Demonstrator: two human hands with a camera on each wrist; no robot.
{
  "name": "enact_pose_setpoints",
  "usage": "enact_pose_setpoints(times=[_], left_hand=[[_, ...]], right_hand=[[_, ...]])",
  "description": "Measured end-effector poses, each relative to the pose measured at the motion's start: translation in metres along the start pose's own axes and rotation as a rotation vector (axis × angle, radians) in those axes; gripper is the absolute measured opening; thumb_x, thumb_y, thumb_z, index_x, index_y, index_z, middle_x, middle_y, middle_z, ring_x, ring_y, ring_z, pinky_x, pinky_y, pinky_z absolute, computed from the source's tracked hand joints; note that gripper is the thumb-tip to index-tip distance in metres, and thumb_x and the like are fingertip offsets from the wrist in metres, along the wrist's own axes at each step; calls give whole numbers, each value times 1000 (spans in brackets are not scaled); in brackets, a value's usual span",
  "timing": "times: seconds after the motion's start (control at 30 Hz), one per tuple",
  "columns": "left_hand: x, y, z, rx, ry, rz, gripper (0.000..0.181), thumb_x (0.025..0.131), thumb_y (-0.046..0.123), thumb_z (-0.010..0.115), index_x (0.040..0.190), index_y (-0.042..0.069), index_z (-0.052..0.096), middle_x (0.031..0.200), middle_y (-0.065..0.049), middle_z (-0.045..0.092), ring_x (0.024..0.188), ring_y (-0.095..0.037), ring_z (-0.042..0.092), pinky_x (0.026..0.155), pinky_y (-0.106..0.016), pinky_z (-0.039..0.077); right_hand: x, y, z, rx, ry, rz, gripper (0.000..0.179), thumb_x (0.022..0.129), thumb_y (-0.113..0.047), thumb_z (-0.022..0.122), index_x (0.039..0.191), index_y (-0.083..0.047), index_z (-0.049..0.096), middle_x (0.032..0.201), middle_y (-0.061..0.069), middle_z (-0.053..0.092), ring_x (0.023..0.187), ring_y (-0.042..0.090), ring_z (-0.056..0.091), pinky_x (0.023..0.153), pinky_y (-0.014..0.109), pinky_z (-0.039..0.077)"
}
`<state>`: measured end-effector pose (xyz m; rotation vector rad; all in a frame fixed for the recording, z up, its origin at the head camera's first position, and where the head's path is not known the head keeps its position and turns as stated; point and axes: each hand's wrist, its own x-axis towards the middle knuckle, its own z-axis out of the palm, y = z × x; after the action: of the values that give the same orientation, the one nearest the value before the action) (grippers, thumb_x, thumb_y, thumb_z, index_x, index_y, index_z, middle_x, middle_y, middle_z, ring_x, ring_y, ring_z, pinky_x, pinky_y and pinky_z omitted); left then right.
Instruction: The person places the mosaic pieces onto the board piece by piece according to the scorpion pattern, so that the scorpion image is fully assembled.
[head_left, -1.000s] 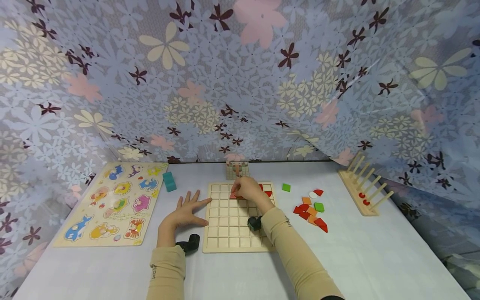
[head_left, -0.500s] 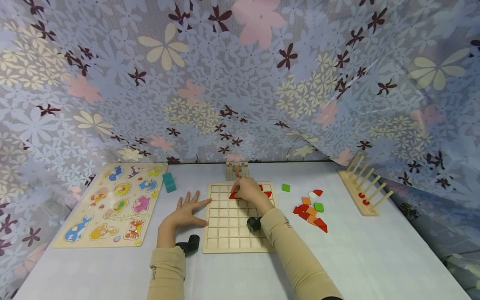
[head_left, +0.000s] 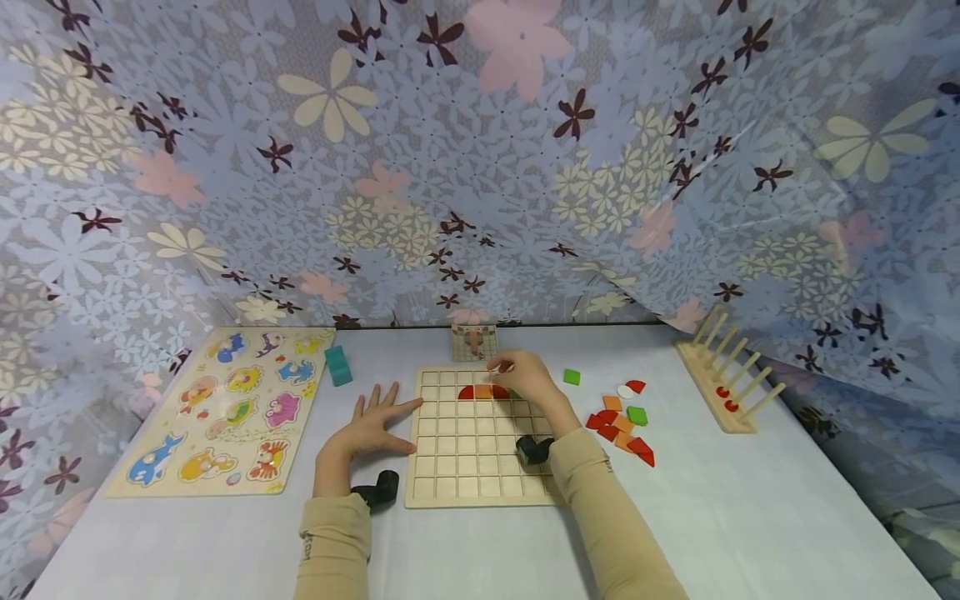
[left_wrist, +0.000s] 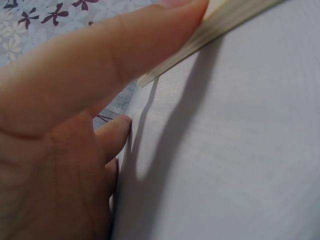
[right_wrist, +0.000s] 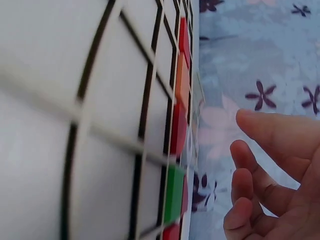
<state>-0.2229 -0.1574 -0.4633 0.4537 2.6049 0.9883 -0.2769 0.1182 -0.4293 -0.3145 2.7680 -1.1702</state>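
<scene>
A wooden grid board (head_left: 450, 467) lies flat on the table. In one of its upper rows sit a red quarter-circle tile (head_left: 466, 392), an orange square tile (head_left: 483, 392) and a second red tile (head_left: 499, 392). A green tile (right_wrist: 173, 192) shows beside them in the right wrist view. My right hand (head_left: 528, 379) hovers over the board's top right part, fingers loosely bent, holding nothing; it hides some cells. Fingers spread, my left hand (head_left: 372, 423) rests on the table, its thumb (left_wrist: 170, 25) and index fingertip against the board's left edge.
Several loose red, orange and green tiles (head_left: 621, 423) and a white disc (head_left: 625, 390) lie right of the board. A small pattern card (head_left: 474, 343) stands behind it. An animal puzzle (head_left: 240, 417), a teal block (head_left: 338, 365) and a pegged rack (head_left: 716, 392) flank it.
My right hand has let go of the left red tile and moved right and up, uncovering the orange tile and the other red one. My left hand has stayed put.
</scene>
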Motion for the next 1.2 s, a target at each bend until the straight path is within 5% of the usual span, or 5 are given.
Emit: enact_pose_setpoints(times=[0.33, 1.2], left_hand=[[0, 0, 0, 6, 3, -1, 83, 69, 30, 78, 141, 14, 40, 152, -24, 2, 137, -44, -13, 107, -56, -15], [0, -1, 1, 1, 3, 3, 84, 69, 32, 78, 141, 15, 40, 152, -23, 2, 137, -42, -14, 107, -56, -15]], right_hand=[[-12, 23, -17, 90, 78, 43, 22, 85, -7, 64, 106, -3, 66, 94, 12, 61, 83, 25, 56, 62, 30, 47], [-35, 76, -51, 140, 251, 150, 27, 85, -5, 62, 111, 0, 64, 110, 21, 62, 103, 36, 56, 88, 47, 45]])
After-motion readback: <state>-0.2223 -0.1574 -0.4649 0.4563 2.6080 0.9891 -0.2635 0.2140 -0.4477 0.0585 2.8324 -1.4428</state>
